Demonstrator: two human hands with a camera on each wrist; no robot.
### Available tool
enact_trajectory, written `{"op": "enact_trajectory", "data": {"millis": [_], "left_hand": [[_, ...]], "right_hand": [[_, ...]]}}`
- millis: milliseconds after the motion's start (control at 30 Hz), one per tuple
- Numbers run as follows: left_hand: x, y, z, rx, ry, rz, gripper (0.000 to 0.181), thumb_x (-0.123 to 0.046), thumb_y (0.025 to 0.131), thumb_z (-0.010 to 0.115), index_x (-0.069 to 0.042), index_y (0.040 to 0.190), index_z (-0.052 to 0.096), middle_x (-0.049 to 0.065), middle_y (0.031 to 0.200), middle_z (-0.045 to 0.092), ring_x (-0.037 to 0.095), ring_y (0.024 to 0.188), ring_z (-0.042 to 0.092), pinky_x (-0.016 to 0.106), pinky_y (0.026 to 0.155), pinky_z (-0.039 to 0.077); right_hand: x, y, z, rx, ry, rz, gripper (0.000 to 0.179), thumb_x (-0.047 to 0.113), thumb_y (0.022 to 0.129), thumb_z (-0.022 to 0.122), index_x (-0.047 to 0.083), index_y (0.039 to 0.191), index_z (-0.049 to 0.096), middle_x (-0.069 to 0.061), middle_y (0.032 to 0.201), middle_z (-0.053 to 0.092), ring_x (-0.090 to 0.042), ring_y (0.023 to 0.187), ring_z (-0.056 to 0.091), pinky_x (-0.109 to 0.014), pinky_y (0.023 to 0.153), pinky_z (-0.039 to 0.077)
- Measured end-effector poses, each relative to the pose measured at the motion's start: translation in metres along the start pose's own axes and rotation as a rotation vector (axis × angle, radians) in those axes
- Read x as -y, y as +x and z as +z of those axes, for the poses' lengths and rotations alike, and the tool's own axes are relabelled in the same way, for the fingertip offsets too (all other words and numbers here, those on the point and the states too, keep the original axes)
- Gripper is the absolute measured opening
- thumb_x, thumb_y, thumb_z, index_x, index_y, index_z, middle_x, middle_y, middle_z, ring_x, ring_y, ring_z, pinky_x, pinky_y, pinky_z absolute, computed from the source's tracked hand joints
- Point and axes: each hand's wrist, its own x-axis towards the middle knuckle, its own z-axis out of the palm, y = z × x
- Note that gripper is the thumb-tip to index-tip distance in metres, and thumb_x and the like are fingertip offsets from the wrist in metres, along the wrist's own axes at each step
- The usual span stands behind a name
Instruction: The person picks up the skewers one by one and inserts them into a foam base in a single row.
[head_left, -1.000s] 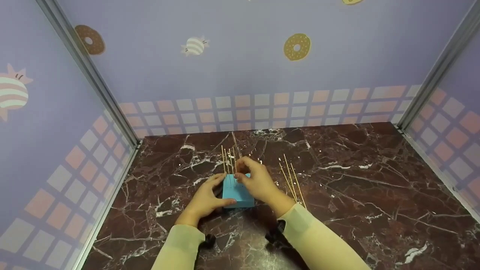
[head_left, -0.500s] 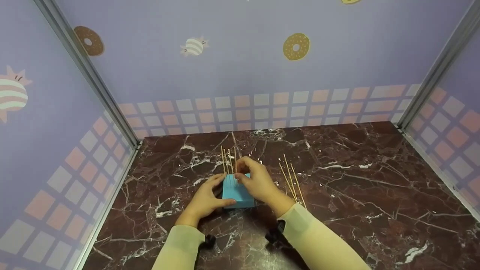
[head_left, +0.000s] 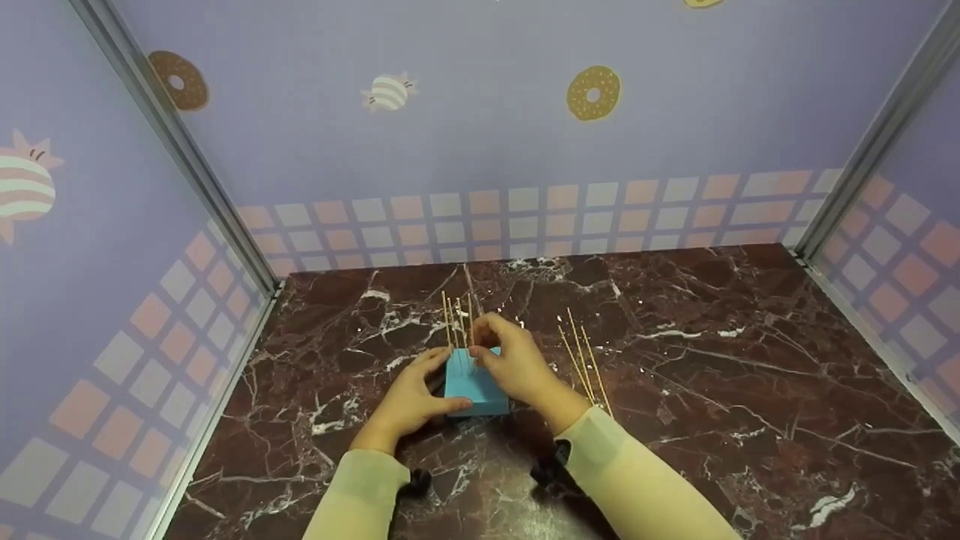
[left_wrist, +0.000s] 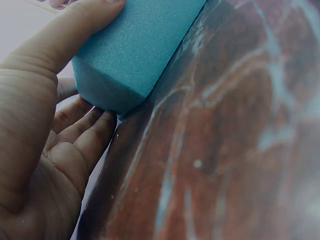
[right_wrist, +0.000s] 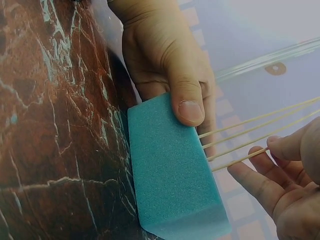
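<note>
A light blue foam block [head_left: 477, 394] rests on the marbled tabletop, and several thin wooden skewers [head_left: 448, 324] stand upright in a row near its far edge. My left hand [head_left: 409, 399] grips the block from the left; in the right wrist view its thumb presses on the near face and the other fingers lie behind. With thumb and index finger, my right hand [head_left: 519, 364] pinches the rightmost skewer [right_wrist: 239, 160] a little above the foam. In the left wrist view the left fingers reach under the block's [left_wrist: 145, 45] lower corner, close to the table.
Several loose skewers [head_left: 576, 352] lie on the table to the right, partly behind the right forearm. Small white crumbs are scattered around the block. Purple patterned panels [head_left: 480, 135] enclose the table [head_left: 750, 390] at the back and both sides.
</note>
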Motion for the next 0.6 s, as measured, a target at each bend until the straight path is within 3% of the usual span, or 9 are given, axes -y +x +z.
{"op": "enact_trajectory", "data": {"millis": [267,600], "left_hand": [[-0.001,0.002,0.001,0.029,-0.013,0.020,0.111,-0.043,0.086,0.102,-0.006,0.174,0.044,0.015,0.181,0.043,0.043,0.168,0.041,0.059,0.135,0.045],[-0.001,0.001,-0.001,0.017,-0.056,0.000,0.116,-0.036,0.083,0.105,-0.005,0.175,0.040,0.022,0.183,0.036,0.045,0.170,0.037,0.052,0.135,0.045]], "right_hand": [[0.000,-0.006,-0.013,0.042,0.010,0.059,0.029,0.004,0.106,0.079,0.011,0.132,0.068,-0.015,0.118,0.077,-0.033,0.117,0.078,-0.060,0.105,0.066],[0.004,-0.012,-0.060,-0.013,0.034,0.117,0.041,-0.001,0.099,0.081,0.007,0.136,0.066,-0.019,0.125,0.075,-0.032,0.116,0.076,-0.052,0.107,0.067]]}}
